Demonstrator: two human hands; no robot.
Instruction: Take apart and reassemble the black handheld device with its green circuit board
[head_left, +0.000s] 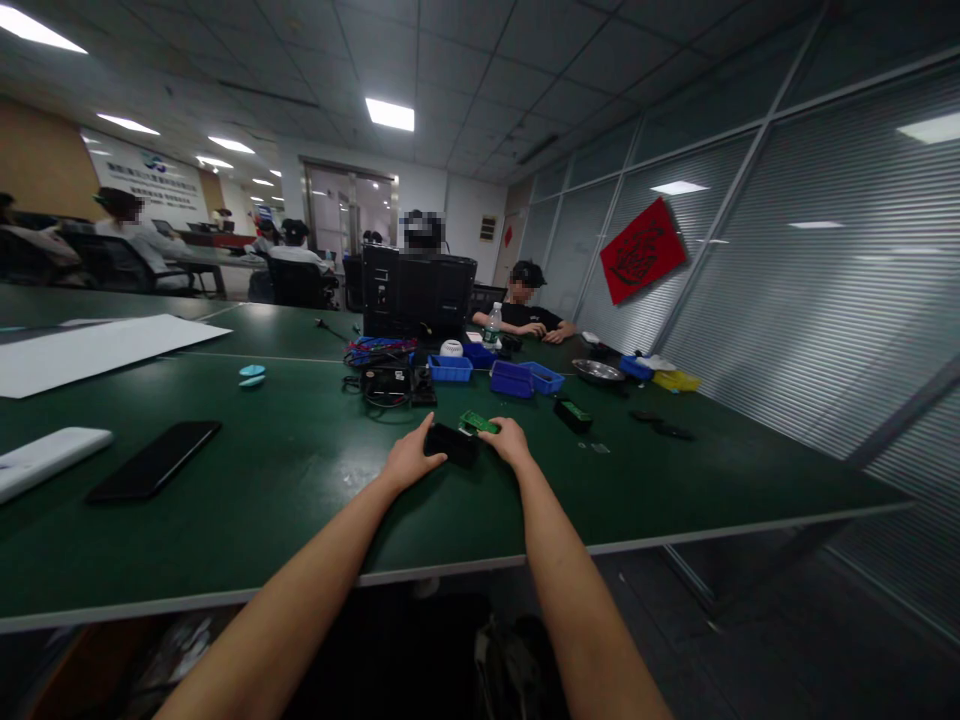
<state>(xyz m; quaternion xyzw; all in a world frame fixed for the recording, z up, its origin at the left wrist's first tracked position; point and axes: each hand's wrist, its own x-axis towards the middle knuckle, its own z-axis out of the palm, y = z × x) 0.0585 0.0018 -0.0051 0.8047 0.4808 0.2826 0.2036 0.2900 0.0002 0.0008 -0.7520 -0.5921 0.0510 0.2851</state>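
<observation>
My left hand (412, 457) grips the left end of a small black plastic case (453, 446), with the thumb on its near side. In my right hand (508, 440) is a green circuit board (478, 423), pinched at its right end just above and behind the case. Board and case look very close together; whether they touch I cannot tell. To the right lies a second black case (573, 414) with a green board in it. Small clear pieces (599, 449) rest on the table near that case.
The green table (315, 540) carries blue bins (512, 379), a tangle of cables (375, 352), a metal bowl (598, 371) and a monitor (417, 292) at the back. A dark phone-like slab (155, 460) and a white device (52, 458) lie left. Another person (525, 305) sits across the table.
</observation>
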